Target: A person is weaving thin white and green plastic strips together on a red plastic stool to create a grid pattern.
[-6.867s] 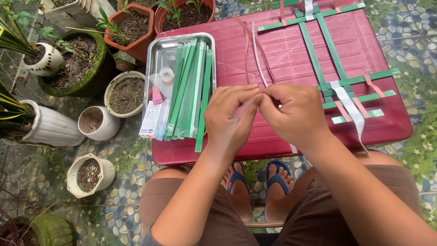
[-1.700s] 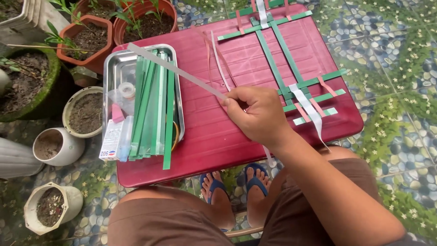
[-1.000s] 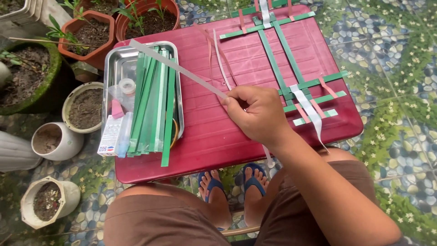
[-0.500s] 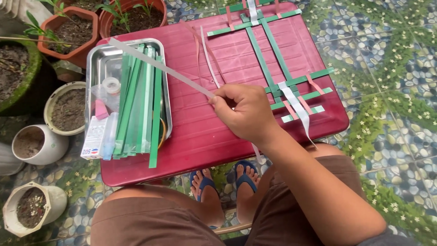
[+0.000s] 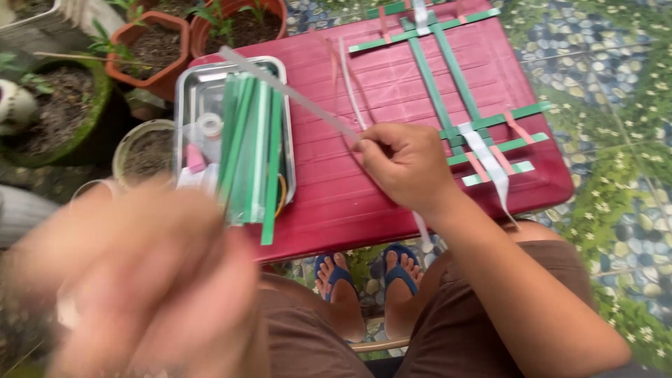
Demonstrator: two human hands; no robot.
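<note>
Our right hand (image 5: 406, 168) pinches a pale strip (image 5: 287, 91) over the red tabletop (image 5: 336, 203).
Our left hand (image 5: 140, 287) is a raised blur, its grip unreadable, near the tray (image 5: 183, 91) of green strips (image 5: 248, 154).

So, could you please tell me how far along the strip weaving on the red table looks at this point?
Early stage. Done: a loose lattice of green strips lies crossed on the red table, with a white strip worked in. In hand: the right hand pinches a long pale strip; the left hand is raised and blurred. Left: many green strips in the metal tray remain unused.

White-and-pink packet (image 5: 192, 168) lying in metal tray (image 5: 183, 91), beside green strips (image 5: 248, 150).
</note>
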